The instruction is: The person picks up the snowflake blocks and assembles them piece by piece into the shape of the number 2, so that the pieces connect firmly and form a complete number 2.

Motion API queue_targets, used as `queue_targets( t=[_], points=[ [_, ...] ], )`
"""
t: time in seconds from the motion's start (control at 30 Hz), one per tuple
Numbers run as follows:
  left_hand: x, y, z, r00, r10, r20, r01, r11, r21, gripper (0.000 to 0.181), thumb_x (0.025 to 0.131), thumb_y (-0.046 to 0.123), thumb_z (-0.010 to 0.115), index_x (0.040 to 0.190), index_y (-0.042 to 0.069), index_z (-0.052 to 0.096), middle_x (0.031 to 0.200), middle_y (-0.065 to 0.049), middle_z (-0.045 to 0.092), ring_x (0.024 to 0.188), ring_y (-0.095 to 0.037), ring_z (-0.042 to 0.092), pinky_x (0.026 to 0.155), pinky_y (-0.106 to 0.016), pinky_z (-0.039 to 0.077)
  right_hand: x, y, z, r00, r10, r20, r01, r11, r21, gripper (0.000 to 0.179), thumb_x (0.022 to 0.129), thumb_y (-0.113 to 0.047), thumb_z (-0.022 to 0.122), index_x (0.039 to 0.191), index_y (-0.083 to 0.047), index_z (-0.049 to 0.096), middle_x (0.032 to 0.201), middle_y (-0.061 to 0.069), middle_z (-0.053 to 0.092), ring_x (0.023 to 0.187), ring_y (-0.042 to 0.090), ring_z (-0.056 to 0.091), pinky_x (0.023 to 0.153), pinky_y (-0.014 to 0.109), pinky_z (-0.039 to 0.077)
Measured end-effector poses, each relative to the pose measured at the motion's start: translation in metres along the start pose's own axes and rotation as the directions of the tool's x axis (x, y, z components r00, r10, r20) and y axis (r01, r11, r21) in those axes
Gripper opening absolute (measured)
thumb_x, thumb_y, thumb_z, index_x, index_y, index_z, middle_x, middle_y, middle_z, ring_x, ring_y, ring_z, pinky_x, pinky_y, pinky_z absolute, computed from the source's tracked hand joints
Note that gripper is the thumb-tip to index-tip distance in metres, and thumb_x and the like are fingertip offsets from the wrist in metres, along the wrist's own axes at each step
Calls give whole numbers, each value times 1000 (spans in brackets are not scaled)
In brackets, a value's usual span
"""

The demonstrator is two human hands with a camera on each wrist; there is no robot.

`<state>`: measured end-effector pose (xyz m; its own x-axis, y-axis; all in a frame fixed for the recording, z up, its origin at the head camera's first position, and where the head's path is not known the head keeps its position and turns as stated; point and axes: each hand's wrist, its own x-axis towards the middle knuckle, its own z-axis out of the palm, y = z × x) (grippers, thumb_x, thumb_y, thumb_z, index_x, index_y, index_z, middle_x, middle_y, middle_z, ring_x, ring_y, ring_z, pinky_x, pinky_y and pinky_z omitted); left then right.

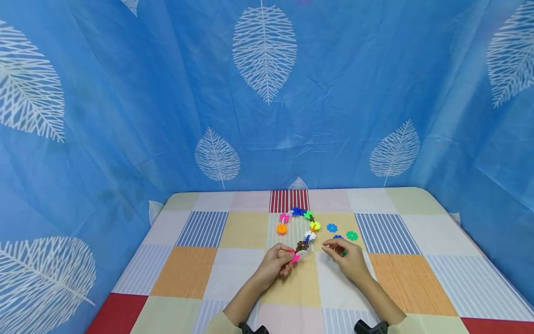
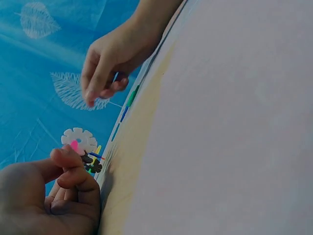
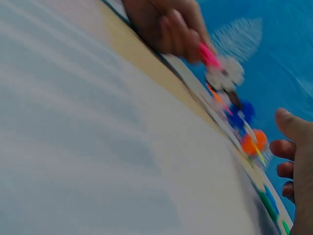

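A chain of interlocked flower-shaped plastic discs curves over the table, with an orange disc (image 1: 282, 229) at its far end. The near end has a pink disc (image 1: 295, 257), which my left hand (image 1: 276, 263) pinches between thumb and fingers. Beside the pink one sit a white disc (image 2: 80, 139) and a brown disc (image 1: 302, 246). To the right of the chain, my right hand (image 1: 347, 260) hovers with loosely bent fingers, and nothing shows between thumb and fingertips. Part of a green piece shows by its fingers, mostly hidden in the head view.
Loose discs lie beyond my right hand: a light blue disc (image 1: 332, 228), a green disc (image 1: 352, 235) and a dark blue disc (image 1: 338, 237), partly covered by the hand. A patchwork-patterned cloth (image 1: 238, 269) covers the table. Blue curtains (image 1: 333, 93) with white leaves surround it.
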<state>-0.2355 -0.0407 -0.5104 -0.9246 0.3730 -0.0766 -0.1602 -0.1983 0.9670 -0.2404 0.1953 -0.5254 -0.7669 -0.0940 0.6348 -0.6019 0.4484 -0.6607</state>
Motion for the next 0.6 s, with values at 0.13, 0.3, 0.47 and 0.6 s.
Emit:
queue_targets(
  t=[0.13,0.3,0.47,0.6],
  points=[
    [0,0,-1,1000,13,18,-14,998,63,20,91,1,52,108,-7,45,64,-5,56,45,-7,46,41,-15,38,-2,16,-26,993,90,71,-82,990,-113,16,75,-11,76,90,-15,70,75,-9,59,64,5,48,53,19,43],
    [1,-1,-2,999,11,31,-15,992,129,19,92,3,53,107,-5,46,64,-5,57,45,-7,50,41,-15,39,-1,23,-44,965,174,196,-145,977,-155,22,75,-21,77,95,-13,72,87,-7,63,85,12,53,66,22,46],
    [1,1,-2,999,8,45,-15,989,147,18,91,2,53,106,-5,46,63,-4,57,46,-7,51,41,-15,40,1,26,-49,959,131,251,-90,982,-168,25,75,-21,77,98,-12,72,90,-5,60,76,11,49,58,22,40],
    [0,1,-1,999,4,49,-11,989,148,17,92,3,53,106,-5,47,64,-5,57,46,-8,52,41,-15,40,1,29,-49,958,131,255,-87,980,-177,27,75,-18,77,100,-10,71,85,-5,54,64,6,39,53,21,36]
  ],
)
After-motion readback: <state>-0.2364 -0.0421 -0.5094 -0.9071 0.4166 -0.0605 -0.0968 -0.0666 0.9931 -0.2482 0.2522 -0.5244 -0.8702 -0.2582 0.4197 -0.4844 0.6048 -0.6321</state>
